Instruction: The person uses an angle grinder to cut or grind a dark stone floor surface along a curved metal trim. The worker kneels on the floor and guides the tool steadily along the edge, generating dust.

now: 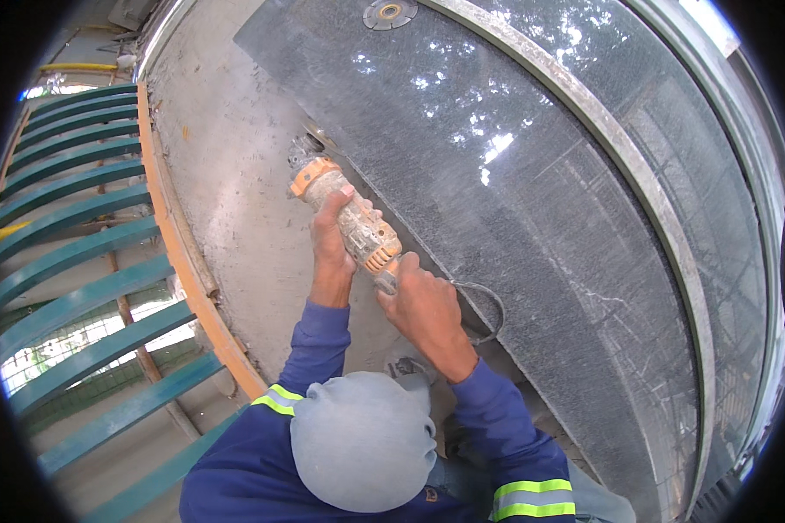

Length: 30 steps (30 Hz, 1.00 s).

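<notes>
An orange angle grinder, caked with pale dust, is held in both hands. My left hand is closed round its body, the thumb lying on top. Around the rear end, close to the cord, my right hand is wrapped. The grinder's head points away from me, and its disc is at the left edge of a dark grey polished stone slab. From this view I cannot tell whether the disc touches or cuts the stone, or whether it is spinning.
Another cutting disc lies on the slab's far end. A pale raised strip curves along the slab's right side. Left of the dusty concrete floor runs a railing with green bars and an orange edge. Grey-blue cloth bulges between my arms.
</notes>
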Tool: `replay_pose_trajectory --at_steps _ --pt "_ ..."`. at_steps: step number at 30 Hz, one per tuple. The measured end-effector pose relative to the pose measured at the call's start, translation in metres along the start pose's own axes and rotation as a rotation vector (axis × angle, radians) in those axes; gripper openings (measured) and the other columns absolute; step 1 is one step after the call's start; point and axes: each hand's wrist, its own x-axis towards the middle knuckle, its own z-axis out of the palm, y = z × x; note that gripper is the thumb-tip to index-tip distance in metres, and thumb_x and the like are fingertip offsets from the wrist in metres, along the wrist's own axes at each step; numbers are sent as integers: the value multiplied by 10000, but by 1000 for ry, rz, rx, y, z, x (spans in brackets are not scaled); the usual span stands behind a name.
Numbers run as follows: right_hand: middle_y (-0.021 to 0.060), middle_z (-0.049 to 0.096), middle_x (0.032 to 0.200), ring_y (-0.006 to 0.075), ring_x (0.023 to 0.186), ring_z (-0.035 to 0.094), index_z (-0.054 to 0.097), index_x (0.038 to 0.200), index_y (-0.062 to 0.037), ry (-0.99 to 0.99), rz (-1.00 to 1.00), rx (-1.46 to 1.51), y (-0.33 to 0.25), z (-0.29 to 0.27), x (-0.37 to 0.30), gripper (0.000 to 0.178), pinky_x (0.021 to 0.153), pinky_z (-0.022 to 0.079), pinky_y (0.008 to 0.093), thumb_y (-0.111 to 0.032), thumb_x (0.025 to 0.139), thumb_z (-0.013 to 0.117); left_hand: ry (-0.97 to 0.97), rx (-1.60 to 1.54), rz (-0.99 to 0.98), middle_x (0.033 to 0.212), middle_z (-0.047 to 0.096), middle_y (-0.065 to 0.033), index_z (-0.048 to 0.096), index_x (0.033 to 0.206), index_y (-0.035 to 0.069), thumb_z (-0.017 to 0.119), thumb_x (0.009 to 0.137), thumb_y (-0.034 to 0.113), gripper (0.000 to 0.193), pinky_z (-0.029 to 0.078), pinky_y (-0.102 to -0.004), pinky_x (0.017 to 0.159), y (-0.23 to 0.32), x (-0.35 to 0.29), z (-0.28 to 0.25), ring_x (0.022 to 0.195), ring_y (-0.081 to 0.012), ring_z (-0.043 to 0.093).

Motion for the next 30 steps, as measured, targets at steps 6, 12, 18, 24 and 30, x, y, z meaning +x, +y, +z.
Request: replay_pose_trajectory --at_steps 6,12,18,24,30 --pt "267 700 797 420 752 728 506 952 -1 -6 -6 -9 -2 -7 -5 385 639 586 476 -202 818 805 -12 10 -6 858 645 -150 530 1123 42 707 876 259 374 636 -439 567 -2 -1 -5 714 -279 712" --pt "265 697 789 418 732 727 502 943 0 -15 -17 -6 -4 -17 -10 377 618 585 463 -195 821 801 15 17 -4 867 646 -151 527 1130 40 711 877 262 384 637 -437 564 1 -12 2 714 -278 713" --pt "282 676 728 431 675 712 485 942 14 15 -48 3 1 -15 -10 406 571 572 483 -220 822 793 46 -5 19 842 652 -155 573 1095 -16 734 845 217 378 626 -411 569 0 -16 10 684 -273 713" --pt "291 679 753 444 703 710 483 939 10 18 -50 30 2 -13 -9 395 581 566 487 -212 828 789 27 -13 17 844 650 -156 569 1096 -14 724 854 218 369 625 -417 586 1 -16 8 700 -274 715" --pt "297 682 770 455 728 707 484 939 8 12 -46 38 4 -7 -3 383 608 561 507 -206 833 783 9 6 28 843 642 -153 559 1111 -14 721 853 233 393 624 -419 591 -1 -7 5 709 -273 711"
